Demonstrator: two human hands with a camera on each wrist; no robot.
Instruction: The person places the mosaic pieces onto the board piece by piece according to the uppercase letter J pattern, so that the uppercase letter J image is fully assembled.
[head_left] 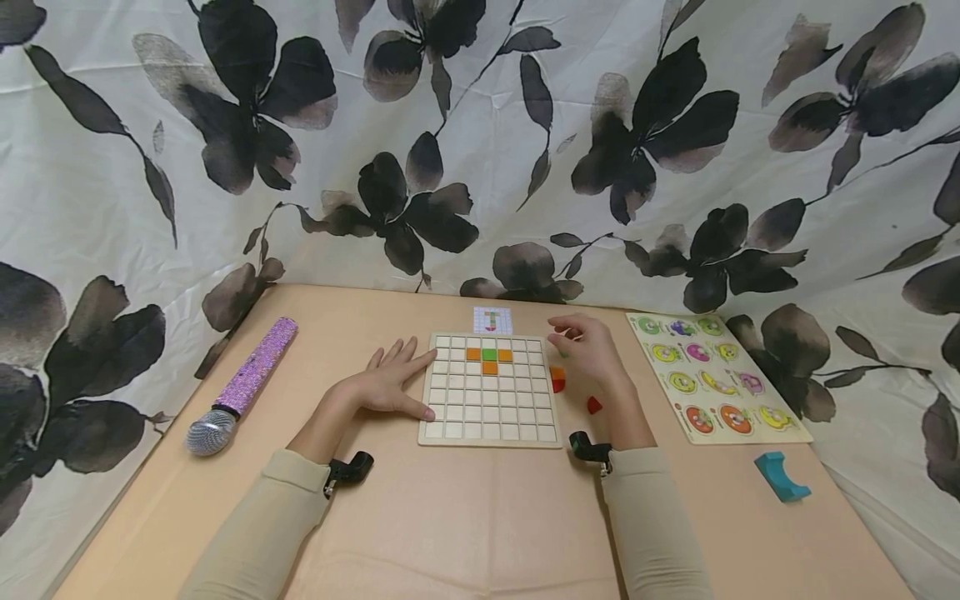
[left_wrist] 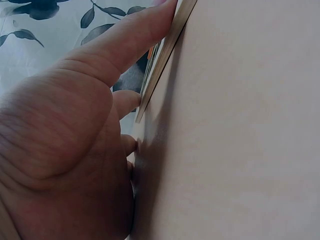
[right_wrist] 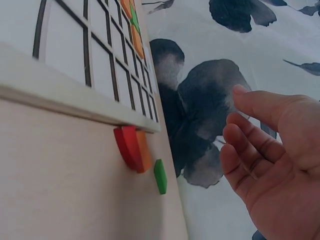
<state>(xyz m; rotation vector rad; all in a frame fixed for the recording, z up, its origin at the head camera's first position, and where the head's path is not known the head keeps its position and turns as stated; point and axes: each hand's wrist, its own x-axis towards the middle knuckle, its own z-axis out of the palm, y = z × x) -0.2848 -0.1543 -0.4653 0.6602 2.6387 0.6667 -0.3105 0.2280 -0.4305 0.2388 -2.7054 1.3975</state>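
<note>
Beige sleeves (head_left: 258, 533) are cut off by the lower edge of the head view; a black device (head_left: 351, 469) is worn at each wrist. Marks on the small card (head_left: 492, 320) beyond the board are too fine to be read. Most of the grid face is hidden in the left wrist view, where the board is seen nearly edge-on.

Grid board (head_left: 491, 408): located mid-bench (head_left: 412, 517), between the hands, lying flat. Pale squares are framed by a light wooden rim. Near the far side, a green tile (head_left: 489, 355) is flanked by two orange tiles (head_left: 505, 356); another orange tile (head_left: 490, 368) is set just below the green one.

Left grip (head_left: 386, 385): fingers spread, thumb rested on the board's left rim, nothing clasped. Right grip (head_left: 588, 346): raised beside the far right corner, released; in the right wrist view the thumb is held apart from loosely bent fingers.

By the right wrist view, a red piece (right_wrist: 129, 147) and an orange piece (right_wrist: 144, 151) are shown together beside the rim, with a green piece (right_wrist: 160, 176) just apart. A second red piece (head_left: 594, 405) is caught by the head view only.
</note>
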